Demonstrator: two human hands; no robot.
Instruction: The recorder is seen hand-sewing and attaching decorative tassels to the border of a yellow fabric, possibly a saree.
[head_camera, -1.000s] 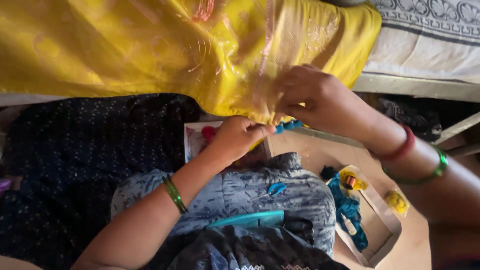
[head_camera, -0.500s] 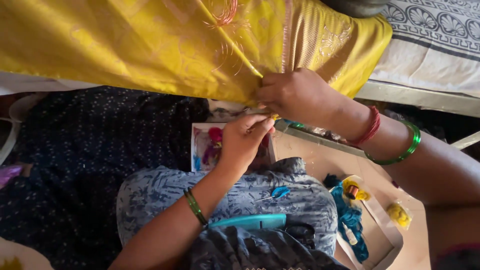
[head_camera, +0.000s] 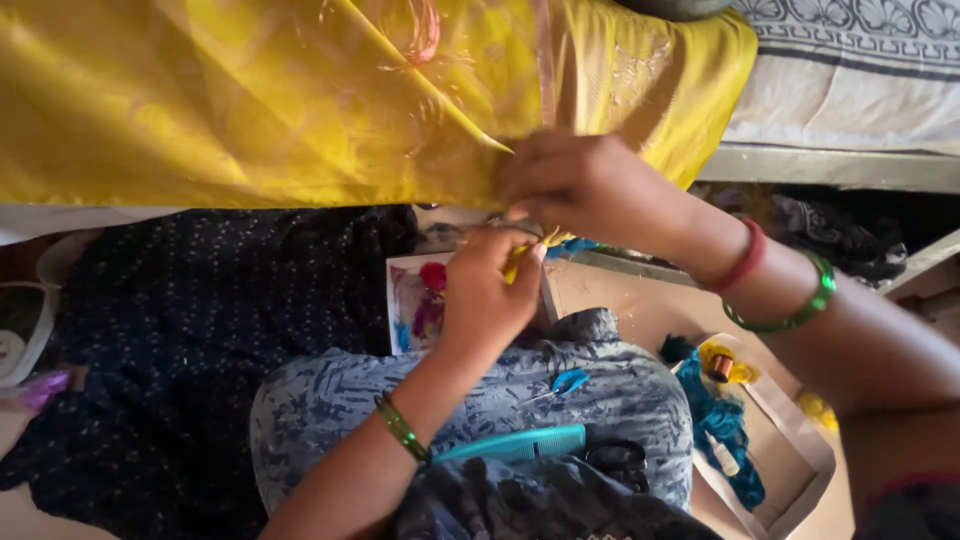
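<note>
A shiny yellow cloth (head_camera: 250, 100) with embroidery hangs across the top of the view. My right hand (head_camera: 580, 185) pinches its lower edge near the middle. My left hand (head_camera: 490, 290) is just below, fingers closed on a small yellow bit of thread or fringe at that edge. Green bangles sit on both wrists, and a red one on the right. A teal comb (head_camera: 520, 443) and small blue scissors (head_camera: 568, 381) lie on my blue patterned lap.
An open cardboard box (head_camera: 790, 440) at the right holds thread spools and blue thread. A picture card (head_camera: 420, 300) lies under my left hand. Dark dotted fabric (head_camera: 190, 340) spreads at the left. A patterned mattress (head_camera: 850, 70) is at the top right.
The view has shifted, so the cloth edge and both hands sit higher and more to the right. My hands stay together at the cloth's lower edge.
</note>
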